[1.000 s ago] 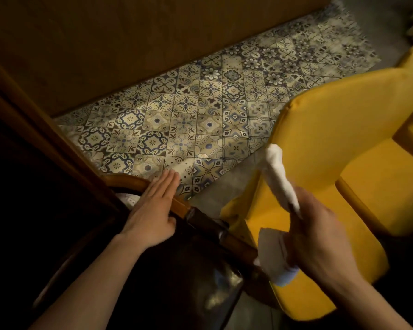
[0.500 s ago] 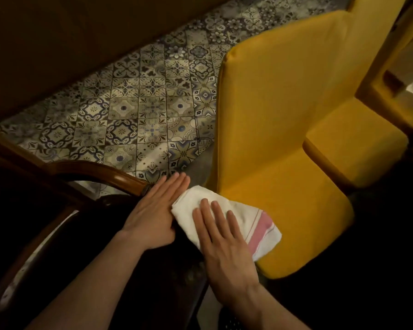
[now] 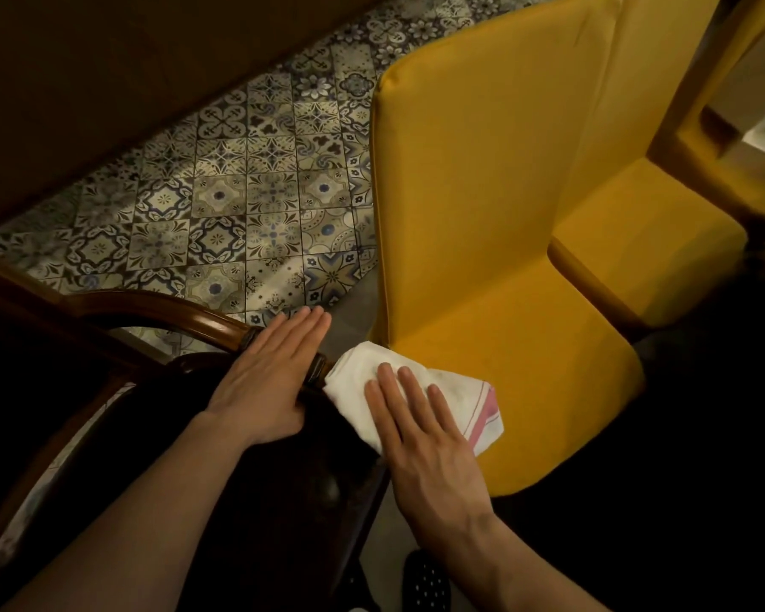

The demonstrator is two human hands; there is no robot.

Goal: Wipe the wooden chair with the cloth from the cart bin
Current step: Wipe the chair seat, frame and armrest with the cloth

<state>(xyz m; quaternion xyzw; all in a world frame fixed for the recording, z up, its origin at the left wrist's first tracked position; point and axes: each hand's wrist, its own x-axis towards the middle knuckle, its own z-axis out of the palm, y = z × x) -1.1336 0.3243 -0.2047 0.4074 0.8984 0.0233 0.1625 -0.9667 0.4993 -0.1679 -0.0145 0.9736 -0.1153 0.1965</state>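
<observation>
A dark wooden chair (image 3: 182, 315) with a curved glossy top rail and a dark seat stands at lower left. My left hand (image 3: 268, 377) lies flat on the end of that rail, fingers together and straight. A white cloth (image 3: 456, 390) with a red stripe at one end is spread over the chair's right corner. My right hand (image 3: 420, 439) presses flat on the cloth, fingers slightly apart, palm down.
A yellow upholstered chair (image 3: 495, 223) stands right beside the wooden chair, a second yellow chair (image 3: 645, 240) behind it. Patterned floor tiles (image 3: 239, 205) fill the gap to a brown wall panel (image 3: 107, 81) at the top left.
One second ago my right hand held the bunched cloth up in the air; it has since laid the cloth on the chair corner and flattened onto it. My left hand stayed on the rail.
</observation>
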